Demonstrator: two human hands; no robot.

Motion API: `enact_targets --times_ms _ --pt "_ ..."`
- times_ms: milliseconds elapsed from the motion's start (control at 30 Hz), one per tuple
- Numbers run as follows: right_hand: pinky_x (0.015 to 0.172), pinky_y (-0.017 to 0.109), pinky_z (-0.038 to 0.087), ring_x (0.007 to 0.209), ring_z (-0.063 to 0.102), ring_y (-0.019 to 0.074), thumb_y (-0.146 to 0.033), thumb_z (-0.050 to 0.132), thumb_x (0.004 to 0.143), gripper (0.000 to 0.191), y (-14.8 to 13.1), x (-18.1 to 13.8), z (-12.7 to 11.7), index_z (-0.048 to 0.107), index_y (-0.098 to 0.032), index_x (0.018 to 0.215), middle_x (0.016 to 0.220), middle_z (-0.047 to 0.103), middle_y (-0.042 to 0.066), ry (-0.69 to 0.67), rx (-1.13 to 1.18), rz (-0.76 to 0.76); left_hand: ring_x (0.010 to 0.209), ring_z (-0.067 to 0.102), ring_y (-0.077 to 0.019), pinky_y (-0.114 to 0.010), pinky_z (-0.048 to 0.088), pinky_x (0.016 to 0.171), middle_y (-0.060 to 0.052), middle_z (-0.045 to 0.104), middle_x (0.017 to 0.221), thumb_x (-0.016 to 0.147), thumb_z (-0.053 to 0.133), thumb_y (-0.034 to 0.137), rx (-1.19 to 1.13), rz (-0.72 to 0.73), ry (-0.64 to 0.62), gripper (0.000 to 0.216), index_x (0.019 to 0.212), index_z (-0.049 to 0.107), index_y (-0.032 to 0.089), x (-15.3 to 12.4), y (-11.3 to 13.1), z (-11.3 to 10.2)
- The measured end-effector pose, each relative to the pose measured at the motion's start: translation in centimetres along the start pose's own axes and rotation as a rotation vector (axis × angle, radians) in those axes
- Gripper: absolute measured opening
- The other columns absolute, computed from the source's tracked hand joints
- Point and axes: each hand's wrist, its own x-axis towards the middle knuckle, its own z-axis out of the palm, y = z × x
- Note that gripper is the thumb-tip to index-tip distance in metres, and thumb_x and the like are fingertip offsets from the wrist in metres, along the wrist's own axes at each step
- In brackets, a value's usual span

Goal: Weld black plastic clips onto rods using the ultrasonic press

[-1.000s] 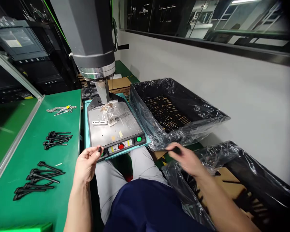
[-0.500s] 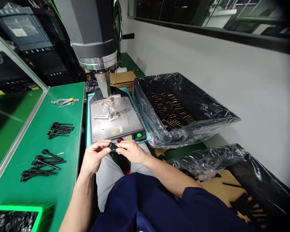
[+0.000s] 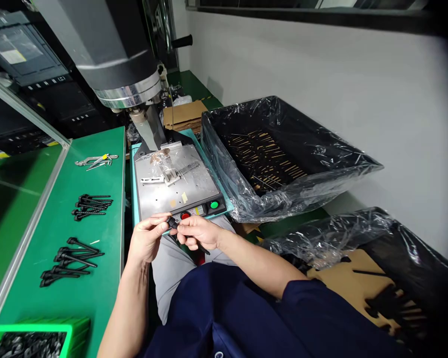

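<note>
My left hand (image 3: 147, 239) and my right hand (image 3: 198, 231) meet just in front of the press machine's control panel (image 3: 197, 211), above my lap. The left fingers pinch a small black cap (image 3: 170, 221). The right hand is closed around a thin black rod (image 3: 200, 246), whose tip sticks out below the fingers. Cap and rod touch between the two hands. Behind them lies the machine's metal plate (image 3: 173, 188) with a small fixture under clear film.
Two groups of black rods (image 3: 91, 205) (image 3: 69, 261) lie on the green bench (image 3: 97, 298) at left. A green bin (image 3: 30, 340) of black parts sits at bottom left. Plastic-lined black crates (image 3: 283, 159) (image 3: 377, 278) stand at right. The press head (image 3: 108, 59) hangs above the plate.
My right hand came from the right-hand crate with a rod and joined my left hand in front of the panel. The view shifted slightly downward and left.
</note>
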Motion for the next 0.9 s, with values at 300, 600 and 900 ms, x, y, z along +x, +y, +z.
enact_targets --times_ms 300,600,900 --pt "0.04 0.018 0.022 0.043 0.029 0.0025 -0.041 0.076 0.082 0.031 0.4 -0.1 -0.8 0.066 -0.012 0.089 0.066 0.056 -0.003 0.034 0.167 0.016 0.101 0.066 -0.0259 -0.041 0.055 0.086 -0.01 0.071 0.107 0.063 0.086 0.026 0.211 0.094 -0.043 0.022 0.083 0.079 0.021 0.2 -0.9 0.2" --pt "0.039 0.016 0.024 0.047 0.038 0.0025 -0.048 0.082 0.071 0.043 0.5 0.9 -2.5 0.057 -0.015 0.083 0.077 0.06 0.0 0.149 0.056 -0.109 0.106 0.066 -0.0258 -0.042 0.049 0.1 -0.013 0.07 0.112 0.074 0.079 0.035 0.407 0.128 -0.023 0.028 0.094 0.077 0.017 1.4 -3.0 1.1" --pt "0.039 0.016 0.027 0.045 0.039 0.0044 -0.058 0.067 0.079 0.045 -2.0 6.4 -6.5 0.055 -0.019 0.096 0.071 0.06 -0.003 0.463 -0.232 -0.297 0.119 0.061 -0.0239 -0.037 0.05 0.097 -0.014 0.056 0.139 0.078 0.075 0.039 0.128 0.088 0.048 0.079 0.148 0.039 0.031 7.8 -2.8 0.7"
